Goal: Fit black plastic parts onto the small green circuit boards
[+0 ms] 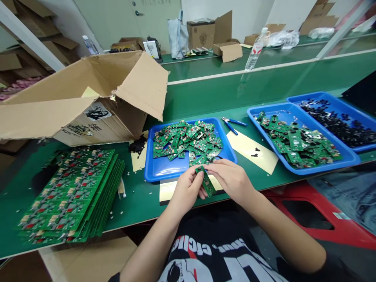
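My left hand (188, 188) and my right hand (232, 178) both pinch one small green circuit board (207, 183) just in front of a blue tray (164, 168). That tray holds a heap of several small green boards (188, 140). The held board is tilted, its lower end pointing toward me. A stack of large green board panels (72, 192) lies on the green bench to the left of my hands.
An open cardboard box (88, 94) lies on its side at the back left. Two more blue trays stand at the right, one with green boards (296, 143), one with black parts (337, 121). Blue-handled cutters (233, 123) lie between trays. A red stool (308, 215) stands beside me.
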A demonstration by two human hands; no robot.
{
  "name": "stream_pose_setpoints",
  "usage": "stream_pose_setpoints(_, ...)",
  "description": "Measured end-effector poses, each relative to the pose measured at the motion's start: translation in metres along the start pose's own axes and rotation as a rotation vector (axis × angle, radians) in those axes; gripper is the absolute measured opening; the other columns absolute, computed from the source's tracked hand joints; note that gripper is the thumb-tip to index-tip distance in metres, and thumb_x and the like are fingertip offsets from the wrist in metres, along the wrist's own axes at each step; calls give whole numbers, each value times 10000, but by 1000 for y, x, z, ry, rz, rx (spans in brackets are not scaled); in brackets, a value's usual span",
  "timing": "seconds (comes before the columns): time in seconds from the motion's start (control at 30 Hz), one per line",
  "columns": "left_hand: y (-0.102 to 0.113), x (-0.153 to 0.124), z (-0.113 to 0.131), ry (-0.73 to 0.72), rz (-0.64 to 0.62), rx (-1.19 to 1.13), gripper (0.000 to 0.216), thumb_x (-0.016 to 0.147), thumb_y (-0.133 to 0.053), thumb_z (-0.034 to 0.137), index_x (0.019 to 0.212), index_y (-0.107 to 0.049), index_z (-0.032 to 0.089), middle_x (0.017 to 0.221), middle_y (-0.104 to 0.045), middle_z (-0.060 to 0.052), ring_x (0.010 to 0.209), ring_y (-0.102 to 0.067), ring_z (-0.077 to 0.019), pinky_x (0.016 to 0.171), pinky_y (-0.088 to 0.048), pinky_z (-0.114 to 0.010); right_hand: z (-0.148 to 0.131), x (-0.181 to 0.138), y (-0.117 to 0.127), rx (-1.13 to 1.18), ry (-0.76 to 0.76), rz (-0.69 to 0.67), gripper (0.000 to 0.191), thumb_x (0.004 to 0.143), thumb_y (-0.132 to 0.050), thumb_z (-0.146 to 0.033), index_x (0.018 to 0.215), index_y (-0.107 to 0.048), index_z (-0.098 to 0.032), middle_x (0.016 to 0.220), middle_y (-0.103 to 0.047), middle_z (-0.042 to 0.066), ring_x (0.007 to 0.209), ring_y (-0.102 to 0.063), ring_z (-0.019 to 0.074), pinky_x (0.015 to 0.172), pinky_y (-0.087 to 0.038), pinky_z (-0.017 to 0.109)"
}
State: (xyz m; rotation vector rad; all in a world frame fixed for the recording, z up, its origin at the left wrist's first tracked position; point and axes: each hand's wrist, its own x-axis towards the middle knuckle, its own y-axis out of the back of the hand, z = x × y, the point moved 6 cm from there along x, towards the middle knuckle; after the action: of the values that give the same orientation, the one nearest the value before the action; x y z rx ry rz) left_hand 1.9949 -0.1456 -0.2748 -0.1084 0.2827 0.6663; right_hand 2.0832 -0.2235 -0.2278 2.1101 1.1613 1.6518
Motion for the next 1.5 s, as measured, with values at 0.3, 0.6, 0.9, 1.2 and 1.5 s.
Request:
stream_pose_setpoints(0.3,-5,-1,5,17,-46,-38,362,794,-512,351,1064,-540,111,476,-517,59,359,-515,-80,363,-417,-164,14,-3,-4,78,-220,-18,131,883,-441,-132,865,-555,-194,879,-640,61,1086,-533,247,950,-393,508)
stream_pose_setpoints(0.6,-5,0,1,40,-45,-66,329,778,-525,350,1014,-550,123,473,-538,49,383,-537,-97,382,-435,-181,9,-4,-3,39,-263,51,144,858,-491,-159,828,-629,-187,1142,-459,124,1133,-467,259,903,-451,446)
stream_pose_setpoints(0.9,-5,0,3,41,-45,-74,352,780,-512,333,1050,-555,112,467,-538,48,377,-528,-95,377,-430,-179,6,-5,-7,1,-189,31,160,864,-496,-129,816,-631,-199,766,-598,19,741,-567,149,928,-372,444)
stream_pose_setpoints(1.2,-6,-1,1,43,-15,-109,372,794,-493,347,1074,-563,111,442,-525,46,388,-535,-98,393,-436,-178,5,-5,-9,-3,-218,91,147,865,-503,-145,797,-620,-202,755,-632,15,738,-580,150,941,-360,442)
stream_pose_setpoints(1.5,-5,0,1,59,-15,-120,410,793,-497,344,1119,-537,99,461,-541,38,402,-538,-101,402,-441,-187,6,-8,-10,27,-191,93,204,867,-473,-124,878,-647,-230,776,-637,12,737,-589,146,968,-353,442)
